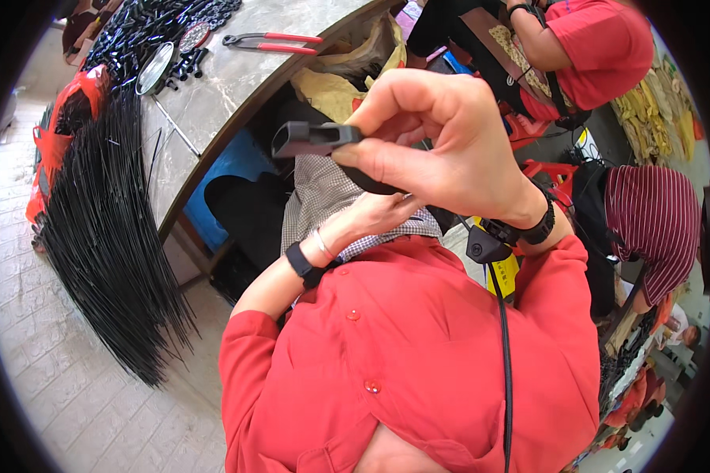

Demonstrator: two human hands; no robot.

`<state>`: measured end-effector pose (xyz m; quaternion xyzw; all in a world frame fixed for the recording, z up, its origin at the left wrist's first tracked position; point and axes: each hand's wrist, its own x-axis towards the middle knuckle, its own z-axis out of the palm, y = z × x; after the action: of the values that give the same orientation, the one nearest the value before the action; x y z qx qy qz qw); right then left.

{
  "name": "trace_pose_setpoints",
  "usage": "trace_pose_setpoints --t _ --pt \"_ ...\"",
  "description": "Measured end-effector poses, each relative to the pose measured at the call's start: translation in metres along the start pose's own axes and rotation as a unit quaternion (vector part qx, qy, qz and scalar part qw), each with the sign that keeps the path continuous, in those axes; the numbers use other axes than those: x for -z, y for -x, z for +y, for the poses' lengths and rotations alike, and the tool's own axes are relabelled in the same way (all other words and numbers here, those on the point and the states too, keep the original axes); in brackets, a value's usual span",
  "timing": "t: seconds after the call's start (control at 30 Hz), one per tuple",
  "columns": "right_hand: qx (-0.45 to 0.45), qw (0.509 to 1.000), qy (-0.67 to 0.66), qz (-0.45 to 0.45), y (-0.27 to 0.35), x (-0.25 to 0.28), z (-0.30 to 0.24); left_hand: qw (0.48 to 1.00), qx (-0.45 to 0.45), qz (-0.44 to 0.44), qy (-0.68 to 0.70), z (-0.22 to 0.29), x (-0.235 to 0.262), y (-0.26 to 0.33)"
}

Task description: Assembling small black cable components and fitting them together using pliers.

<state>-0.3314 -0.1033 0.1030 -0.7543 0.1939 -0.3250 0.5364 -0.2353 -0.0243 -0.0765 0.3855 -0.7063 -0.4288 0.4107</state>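
Close to the camera, my right hand (457,142) pinches a small black plastic part (315,136) between thumb and fingertips. The part is short and boxy, with a hollow opening at its free end and a slot along its side. Its held end is hidden by my fingers. Lower down, my left hand (383,211) rests near my lap, by a grey checked cloth (315,189). My right hand covers the left fingers, so what they hold, if anything, does not show.
On the table (237,87) at the left lie red-handled pliers (272,42), a small oval mirror (155,69) and a heap of black parts (146,31). A bundle of long black strands (102,236) hangs over its edge. Co-workers in a red shirt (599,51) and a striped shirt (655,221) sit at the right.
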Motion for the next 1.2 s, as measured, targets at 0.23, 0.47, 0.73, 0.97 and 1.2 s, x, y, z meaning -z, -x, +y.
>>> trace_pose_setpoints --t 0.23,0.47,0.73,0.97,1.2 --pt "-0.101 0.992 -0.082 0.0 0.031 0.08 0.058 0.987 -0.156 0.015 -0.032 0.003 0.018 0.004" --pt "-0.433 0.9 0.024 -0.032 0.193 0.139 0.196 0.993 0.106 -0.028 0.038 0.025 0.019 0.01" --pt "-0.42 0.89 0.03 -0.175 0.164 0.054 0.175 0.994 0.093 -0.056 0.0 0.025 0.016 0.01" --pt "-0.427 0.81 -0.378 -0.135 0.14 0.023 0.139 0.995 0.074 -0.061 -0.025 0.033 0.013 0.018" --pt "-0.371 0.854 -0.364 0.032 0.144 0.062 0.14 0.996 0.084 -0.036 -0.011 0.038 0.014 0.024"
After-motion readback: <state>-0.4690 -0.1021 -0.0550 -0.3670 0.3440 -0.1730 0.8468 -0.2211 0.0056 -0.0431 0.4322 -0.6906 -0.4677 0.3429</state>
